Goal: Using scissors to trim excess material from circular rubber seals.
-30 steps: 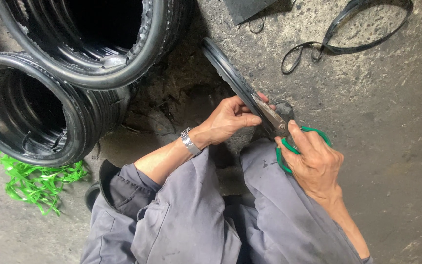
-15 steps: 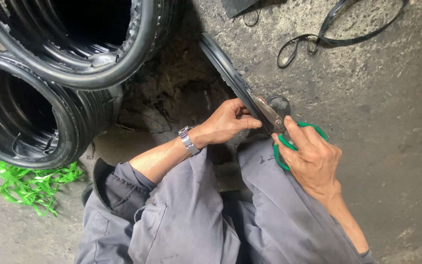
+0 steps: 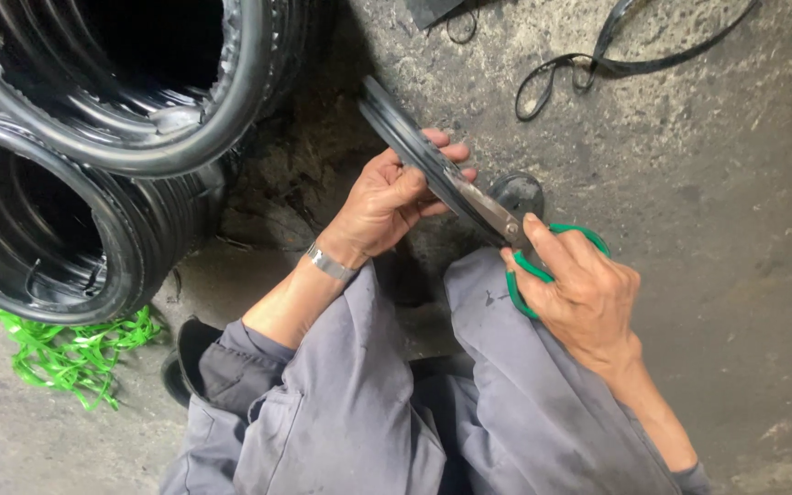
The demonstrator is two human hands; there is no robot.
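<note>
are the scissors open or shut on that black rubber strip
Nearly shut: the scissors blades lie together along the rubber strip, held by the left hand.

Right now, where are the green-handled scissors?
In the head view, right of centre: the green-handled scissors are in the right hand, blades on the black rubber strip held by the left hand, above the knees.
</note>
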